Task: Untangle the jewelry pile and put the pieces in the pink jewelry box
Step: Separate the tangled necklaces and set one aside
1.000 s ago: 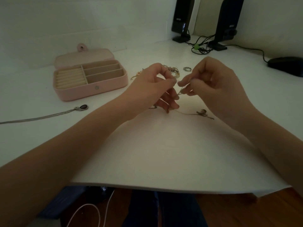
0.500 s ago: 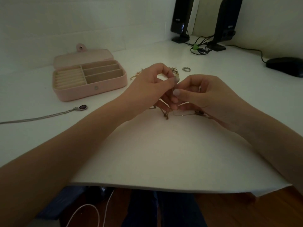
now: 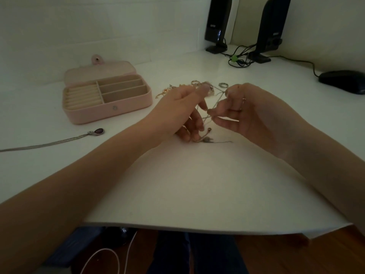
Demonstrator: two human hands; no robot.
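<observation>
Desk: a white, smooth-topped desk point(image 3: 197, 184) carries everything; both forearms reach across it from the near edge.
Box: the pink, rectangular, soft-covered jewelry box point(image 3: 107, 110) sits well to the left of the left hand, lid laid back. Its ring rolls and three long compartments show nothing inside, as far as the dim light allows.
Left hand: the left hand point(image 3: 177, 109) is raised off the desk, thumb and forefinger pinching part of the tangle, lower fingers curled near the strands.
Right hand: the right hand point(image 3: 254, 113) faces it, close by, its fingertips point(image 3: 210, 111) pinched on a thin strand; a thin band shows on one finger.
Tangle: the fine gold-and-silver chain tangle point(image 3: 208, 117) stretches between the two hands and trails to the desk just beneath them; which chain is which cannot be told.
Pile: a small heap of gold-toned pieces point(image 3: 167, 89) lies just beyond the left hand.
Pendant necklace: a silver chain with a dark red oval pendant point(image 3: 98, 131) lies straightened out left of the left forearm, near the box's front.
Ring: a small silver ring point(image 3: 223, 85) lies just beyond the right hand.
Progress: early, judging by the layout. One necklace looks freed but not boxed; the knot is being worked, and the pile, ring and every placement remain.
</observation>
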